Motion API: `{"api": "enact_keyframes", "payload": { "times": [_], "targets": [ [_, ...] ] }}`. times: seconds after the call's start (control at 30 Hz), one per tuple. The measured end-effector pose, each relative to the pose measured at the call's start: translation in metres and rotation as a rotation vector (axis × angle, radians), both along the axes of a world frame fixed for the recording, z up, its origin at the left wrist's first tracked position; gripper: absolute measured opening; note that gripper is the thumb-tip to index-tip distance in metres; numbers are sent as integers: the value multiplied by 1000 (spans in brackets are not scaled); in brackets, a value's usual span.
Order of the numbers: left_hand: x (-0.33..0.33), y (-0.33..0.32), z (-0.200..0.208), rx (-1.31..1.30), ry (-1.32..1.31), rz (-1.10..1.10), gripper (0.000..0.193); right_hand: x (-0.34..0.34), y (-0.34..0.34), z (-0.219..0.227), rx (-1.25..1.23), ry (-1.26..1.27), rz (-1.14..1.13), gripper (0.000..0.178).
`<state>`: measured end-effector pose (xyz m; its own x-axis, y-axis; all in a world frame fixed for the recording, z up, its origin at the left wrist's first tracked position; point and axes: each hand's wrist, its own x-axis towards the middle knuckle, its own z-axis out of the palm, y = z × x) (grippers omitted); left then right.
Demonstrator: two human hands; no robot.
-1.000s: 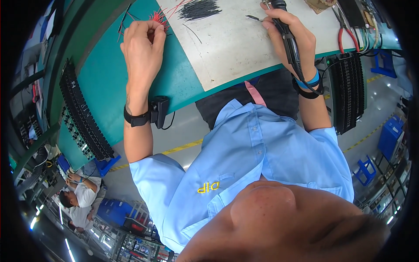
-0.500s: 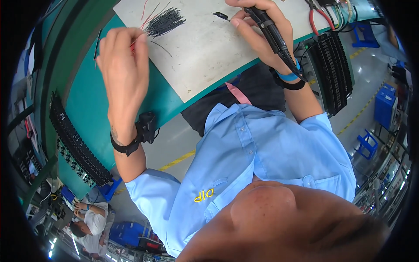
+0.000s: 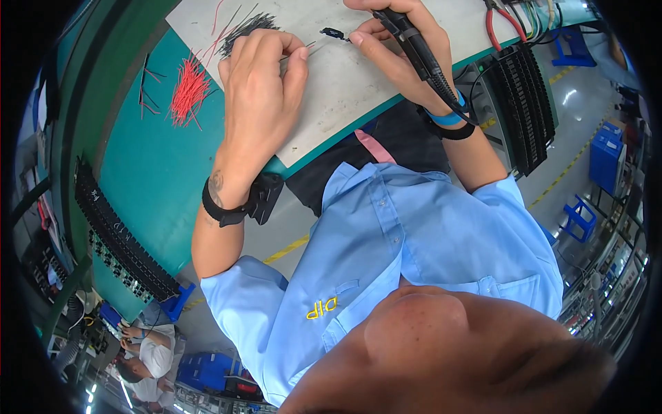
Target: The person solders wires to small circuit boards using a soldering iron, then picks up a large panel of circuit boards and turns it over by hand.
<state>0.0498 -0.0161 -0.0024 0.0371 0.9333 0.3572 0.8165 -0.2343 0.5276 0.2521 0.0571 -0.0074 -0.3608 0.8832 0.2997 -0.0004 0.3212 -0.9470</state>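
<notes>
Left hand (image 3: 265, 90) pinches a thin dark wire (image 3: 310, 45); right hand (image 3: 439, 48) wraps a black, rod-shaped tool (image 3: 418, 55).

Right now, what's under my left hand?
Pale sheet shows right of your left hand, teal table to its left, black wires beyond its knuckles; whatever's directly beneath is covered.

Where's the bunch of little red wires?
In the head view, the bunch of red wires lies on the green tabletop, just left of the left hand and pale board.
</notes>
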Motion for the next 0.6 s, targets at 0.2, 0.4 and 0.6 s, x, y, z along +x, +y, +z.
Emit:
{"api": "enact_keyframes", "payload": {
  "times": [0.2, 0.4, 0.6],
  "targets": [
    [4, -1, -1, -21, 13, 21, 8, -1, -1, 1, 26, -45, 13, 41],
    [3, 1, -5, 9, -37, 39, 8, 0, -1, 1, 31, -73, 27, 42],
    [2, 2, -6, -18, -53, 46, 9, 2, -1, 1, 53, -109, 28, 42]
  ]
}}
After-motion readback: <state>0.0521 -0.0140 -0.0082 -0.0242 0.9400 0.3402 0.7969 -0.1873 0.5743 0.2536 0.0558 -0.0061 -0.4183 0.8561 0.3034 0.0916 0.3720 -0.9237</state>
